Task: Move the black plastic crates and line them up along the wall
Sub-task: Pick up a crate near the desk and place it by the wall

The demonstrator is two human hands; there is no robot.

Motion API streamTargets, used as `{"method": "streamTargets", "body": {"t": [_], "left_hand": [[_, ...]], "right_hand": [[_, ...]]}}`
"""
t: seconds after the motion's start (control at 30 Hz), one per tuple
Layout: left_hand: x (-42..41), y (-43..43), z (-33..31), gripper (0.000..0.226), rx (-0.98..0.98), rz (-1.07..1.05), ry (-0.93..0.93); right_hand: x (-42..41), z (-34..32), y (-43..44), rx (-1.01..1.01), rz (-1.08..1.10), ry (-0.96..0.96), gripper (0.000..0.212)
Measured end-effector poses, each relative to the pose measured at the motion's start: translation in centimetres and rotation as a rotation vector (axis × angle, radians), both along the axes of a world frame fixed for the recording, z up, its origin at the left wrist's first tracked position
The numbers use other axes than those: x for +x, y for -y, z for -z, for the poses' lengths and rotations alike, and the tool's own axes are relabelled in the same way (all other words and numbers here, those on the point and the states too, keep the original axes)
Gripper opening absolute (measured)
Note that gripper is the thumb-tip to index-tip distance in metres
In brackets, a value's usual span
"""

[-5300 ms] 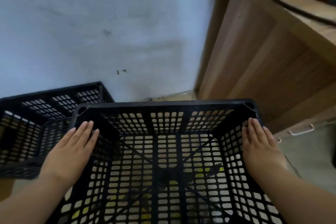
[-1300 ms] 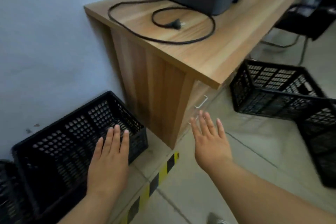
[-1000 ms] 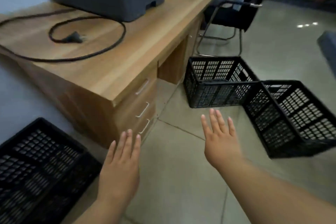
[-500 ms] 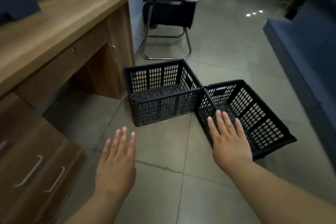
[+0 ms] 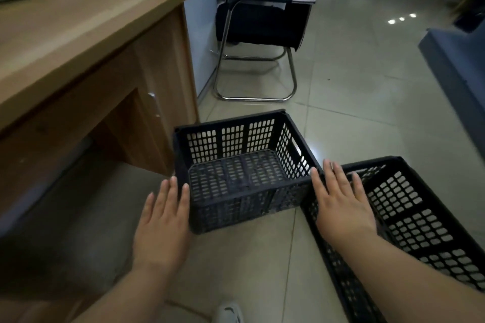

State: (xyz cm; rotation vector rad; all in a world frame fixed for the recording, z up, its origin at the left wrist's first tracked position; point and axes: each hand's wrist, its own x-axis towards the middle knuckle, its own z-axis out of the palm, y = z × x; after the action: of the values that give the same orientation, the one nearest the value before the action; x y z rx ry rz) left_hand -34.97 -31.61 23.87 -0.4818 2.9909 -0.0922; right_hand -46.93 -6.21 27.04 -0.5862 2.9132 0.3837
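Two empty black perforated plastic crates stand on the tiled floor. The nearer crate (image 5: 236, 162) sits in the middle, just right of the desk's end panel. A second crate (image 5: 409, 220) lies angled at the lower right, its corner meeting the first. My left hand (image 5: 164, 220) is flat with fingers together, just off the first crate's near left corner. My right hand (image 5: 341, 204) is flat over the junction of the two crates, at the first crate's near right corner. Neither hand grips anything.
A wooden desk (image 5: 86, 42) with a door handle fills the left. A black chair on a chrome frame (image 5: 262, 21) stands behind the crates by the wall. A dark blue sofa edge (image 5: 456, 68) runs along the right. My shoe tip (image 5: 229, 312) shows at the bottom.
I let go of a crate placed by the wall, turned right and came close to the two crates on the floor. Both hands have dropped to the nearer crate's front corners.
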Motion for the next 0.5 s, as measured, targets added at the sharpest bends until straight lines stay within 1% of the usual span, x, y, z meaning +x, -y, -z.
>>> {"method": "streamTargets", "body": {"t": [0.13,0.23,0.4,0.5], "left_hand": [[-7.9,3.7,3.0,0.068,0.016,-0.034,0.098],[-12.7,6.1,6.2,0.072,0.025,-0.045,0.125],[-18.2,8.8,11.2,0.073,0.008,-0.058,0.17],[-20.2,10.8,14.4,0.074,-0.026,-0.082,0.19]], "right_hand": [[-8.4,3.3,3.7,0.02,0.025,0.048,0.077],[-13.5,6.2,5.5,0.048,0.025,0.076,0.078],[-20.3,11.1,7.0,0.092,0.035,0.153,0.081],[-24.0,14.2,7.6,0.127,0.031,0.182,0.076]]}}
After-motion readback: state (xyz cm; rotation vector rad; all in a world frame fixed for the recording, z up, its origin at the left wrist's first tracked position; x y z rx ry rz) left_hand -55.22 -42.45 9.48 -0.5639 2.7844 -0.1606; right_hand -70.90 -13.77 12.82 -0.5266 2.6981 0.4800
